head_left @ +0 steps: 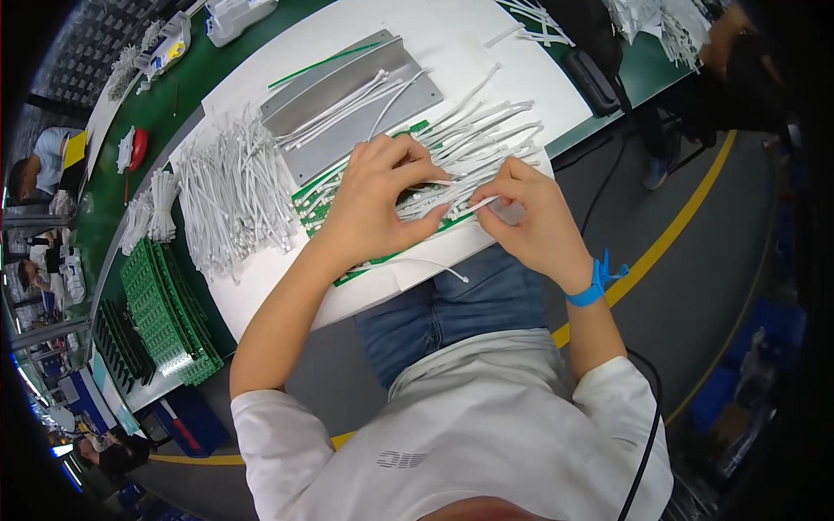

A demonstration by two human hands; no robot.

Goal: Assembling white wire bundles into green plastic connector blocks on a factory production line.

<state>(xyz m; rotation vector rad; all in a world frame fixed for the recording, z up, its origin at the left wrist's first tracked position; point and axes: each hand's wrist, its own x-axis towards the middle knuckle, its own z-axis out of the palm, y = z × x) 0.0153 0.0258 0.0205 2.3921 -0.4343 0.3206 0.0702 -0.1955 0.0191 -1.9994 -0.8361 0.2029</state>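
Note:
A green circuit board panel (311, 207) lies near the front edge of the white table, with many white cables (486, 122) fanned out from it to the right. My left hand (373, 187) arches over the panel, its thumb and index finger apart and their tips among the cables. Just to its right, my right hand (530, 217), with a blue wrist strap, pinches one thin white cable (479, 205) between thumb and fingers near the panel's edge. Part of the panel is hidden under my left hand.
Left of the panel sits a big heap of white cables (234, 191). Behind it is a grey metal tray (347, 95) with a few cables. Stacked green panels (169, 313) stand at the left, near a red round tool (137, 149). A black case (591, 82) lies at the right.

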